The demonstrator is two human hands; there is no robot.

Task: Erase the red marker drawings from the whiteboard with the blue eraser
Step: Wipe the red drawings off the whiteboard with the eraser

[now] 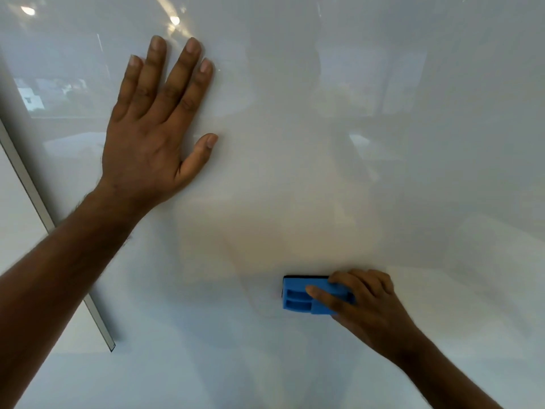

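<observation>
No brand or writing can be read anywhere. In the head view the right hand grips the blue eraser, its fingers closed over the top, and presses it flat on the whiteboard. Up and to the left of the eraser, well apart from it, the left hand lies flat on the board with fingers spread open, holding nothing. Only a very faint pink trace shows just beside the eraser's left end. The glossy board reflects lights; its metal frame edge runs far to the left of the eraser.
</observation>
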